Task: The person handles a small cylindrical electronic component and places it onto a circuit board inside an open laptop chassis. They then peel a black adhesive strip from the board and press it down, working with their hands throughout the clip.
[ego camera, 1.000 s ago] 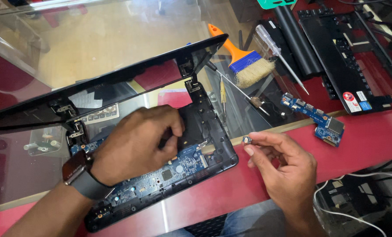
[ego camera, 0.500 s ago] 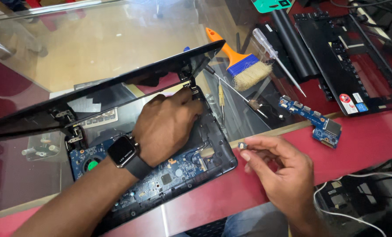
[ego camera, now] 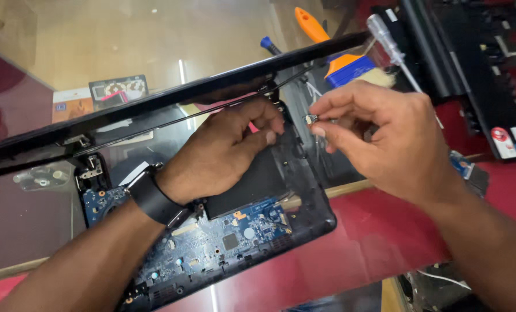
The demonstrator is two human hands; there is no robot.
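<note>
Silvery small metal part (ego camera: 311, 119), pinched between fingertips (ego camera: 318, 130)

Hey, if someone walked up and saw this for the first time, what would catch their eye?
An opened laptop with its blue circuit board bared lies in the middle. The left hand rests inside it, while the right hand pinches a small metal part above the hinge. An orange-handled brush lies behind.

— What's the person wearing?

— A black smartwatch (ego camera: 154, 199) with a broad, smooth black band wraps the wrist of the left hand (ego camera: 226, 150). The band sits just above the blue circuit board (ego camera: 211, 242).

— Any sleeves?

— None show; both forearms are bare to the frame edge.

— And the right hand (ego camera: 385, 136)?

— No watch, ring or glove on it. Short nails on the fingers (ego camera: 321, 130), nothing else worn.
</note>
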